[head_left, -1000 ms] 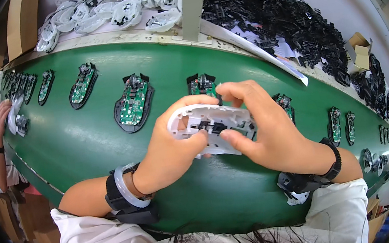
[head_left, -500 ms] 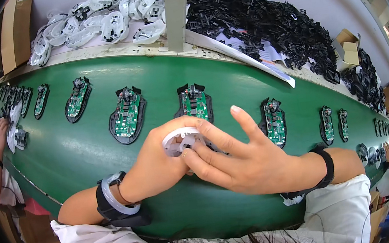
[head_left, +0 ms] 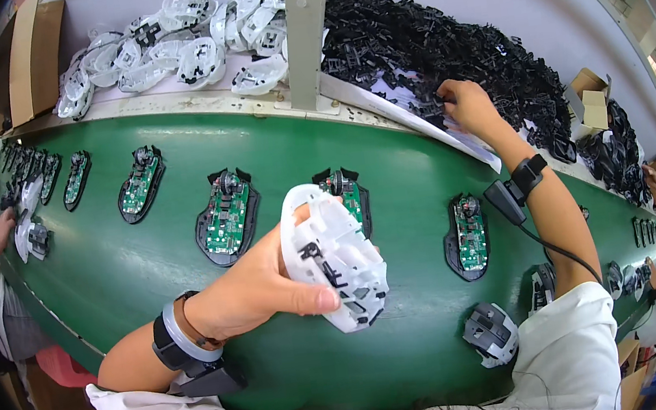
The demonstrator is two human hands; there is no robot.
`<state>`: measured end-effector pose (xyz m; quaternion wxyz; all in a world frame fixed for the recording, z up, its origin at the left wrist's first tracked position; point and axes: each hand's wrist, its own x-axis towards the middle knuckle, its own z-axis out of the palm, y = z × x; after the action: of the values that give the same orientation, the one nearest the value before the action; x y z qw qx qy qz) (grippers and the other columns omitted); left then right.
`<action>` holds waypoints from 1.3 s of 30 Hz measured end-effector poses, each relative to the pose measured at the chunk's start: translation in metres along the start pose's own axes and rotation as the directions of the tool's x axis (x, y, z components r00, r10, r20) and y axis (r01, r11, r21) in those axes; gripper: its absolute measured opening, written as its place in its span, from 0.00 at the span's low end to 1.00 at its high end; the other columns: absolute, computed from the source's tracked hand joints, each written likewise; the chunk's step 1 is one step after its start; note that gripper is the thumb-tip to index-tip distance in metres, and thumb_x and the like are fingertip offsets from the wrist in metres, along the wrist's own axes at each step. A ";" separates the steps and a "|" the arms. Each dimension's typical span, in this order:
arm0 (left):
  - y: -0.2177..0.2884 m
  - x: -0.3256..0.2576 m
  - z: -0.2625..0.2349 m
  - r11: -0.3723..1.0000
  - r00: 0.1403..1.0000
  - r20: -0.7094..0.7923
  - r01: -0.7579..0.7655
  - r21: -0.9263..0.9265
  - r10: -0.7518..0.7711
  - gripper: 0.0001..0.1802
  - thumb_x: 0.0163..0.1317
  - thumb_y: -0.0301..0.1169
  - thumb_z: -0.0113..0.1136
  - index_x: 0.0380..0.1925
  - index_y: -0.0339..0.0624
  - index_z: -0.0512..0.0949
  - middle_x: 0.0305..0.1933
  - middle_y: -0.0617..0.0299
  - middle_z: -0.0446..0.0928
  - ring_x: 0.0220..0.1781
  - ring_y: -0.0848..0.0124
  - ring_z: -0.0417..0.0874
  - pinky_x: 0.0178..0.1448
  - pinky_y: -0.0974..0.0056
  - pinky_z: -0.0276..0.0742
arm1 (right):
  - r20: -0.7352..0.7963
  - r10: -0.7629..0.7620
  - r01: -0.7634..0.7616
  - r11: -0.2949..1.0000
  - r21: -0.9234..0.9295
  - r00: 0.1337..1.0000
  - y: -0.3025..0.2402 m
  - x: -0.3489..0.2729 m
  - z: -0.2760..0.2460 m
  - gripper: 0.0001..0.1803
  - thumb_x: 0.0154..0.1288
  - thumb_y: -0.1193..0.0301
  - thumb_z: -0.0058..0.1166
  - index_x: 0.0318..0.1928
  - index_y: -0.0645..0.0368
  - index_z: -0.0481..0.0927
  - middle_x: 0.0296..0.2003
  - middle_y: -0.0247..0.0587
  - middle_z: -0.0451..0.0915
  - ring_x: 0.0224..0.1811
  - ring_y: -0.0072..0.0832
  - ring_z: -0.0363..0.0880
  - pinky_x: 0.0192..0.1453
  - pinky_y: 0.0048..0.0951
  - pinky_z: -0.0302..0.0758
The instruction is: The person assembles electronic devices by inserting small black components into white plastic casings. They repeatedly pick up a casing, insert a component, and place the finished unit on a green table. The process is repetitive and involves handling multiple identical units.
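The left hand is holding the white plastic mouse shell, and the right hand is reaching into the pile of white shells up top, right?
Not quite. In the head view the left hand does hold the white plastic mouse shell, but the right hand reaches into the heap of small black plastic parts, not the white shells.

Small open brown cardboard boxes (head_left: 591,95) at far right beyond the belt, tall flat cardboard (head_left: 31,57) upper left
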<state>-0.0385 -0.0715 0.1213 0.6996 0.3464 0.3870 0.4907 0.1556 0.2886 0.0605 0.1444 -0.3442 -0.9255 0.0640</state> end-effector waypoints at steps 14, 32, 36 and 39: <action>0.000 -0.006 0.005 0.456 0.911 -0.067 -0.139 0.879 0.406 0.43 0.44 0.33 0.71 0.62 0.37 0.64 0.54 0.52 0.72 0.54 0.61 0.74 0.61 0.62 0.68 | -0.247 -0.321 0.396 0.834 0.384 0.914 -0.173 -0.119 -0.100 0.14 0.50 0.83 0.60 0.40 0.61 0.80 0.34 0.42 0.79 0.32 0.30 0.77 0.37 0.27 0.74; -0.001 -0.008 0.002 0.786 0.980 -0.138 -0.030 0.618 0.146 0.45 0.43 0.25 0.69 0.63 0.37 0.60 0.53 0.57 0.71 0.55 0.72 0.72 0.61 0.66 0.67 | -0.051 -0.553 0.437 0.595 0.675 0.832 -0.218 -0.118 -0.080 0.11 0.47 0.80 0.63 0.35 0.59 0.81 0.31 0.37 0.78 0.32 0.32 0.79 0.34 0.30 0.76; 0.000 -0.008 0.004 0.772 0.981 -0.139 -0.015 0.636 0.134 0.45 0.43 0.25 0.69 0.63 0.36 0.60 0.53 0.56 0.72 0.54 0.71 0.72 0.61 0.66 0.67 | -0.143 -0.590 0.566 0.635 0.525 0.795 -0.220 -0.122 -0.072 0.12 0.46 0.81 0.64 0.34 0.58 0.82 0.30 0.37 0.77 0.31 0.30 0.77 0.32 0.28 0.74; 0.005 -0.009 0.005 0.795 0.984 -0.152 0.019 0.606 0.092 0.44 0.43 0.26 0.70 0.63 0.35 0.60 0.54 0.56 0.71 0.54 0.71 0.72 0.61 0.66 0.67 | -0.113 -0.598 0.580 0.687 0.438 0.794 -0.220 -0.123 -0.072 0.14 0.44 0.80 0.67 0.36 0.56 0.83 0.35 0.37 0.76 0.34 0.27 0.76 0.33 0.24 0.73</action>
<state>-0.0383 -0.0795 0.1301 0.5061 0.5151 0.5761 0.3829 0.1311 0.0433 0.1490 0.2152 0.0153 -0.9481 0.2336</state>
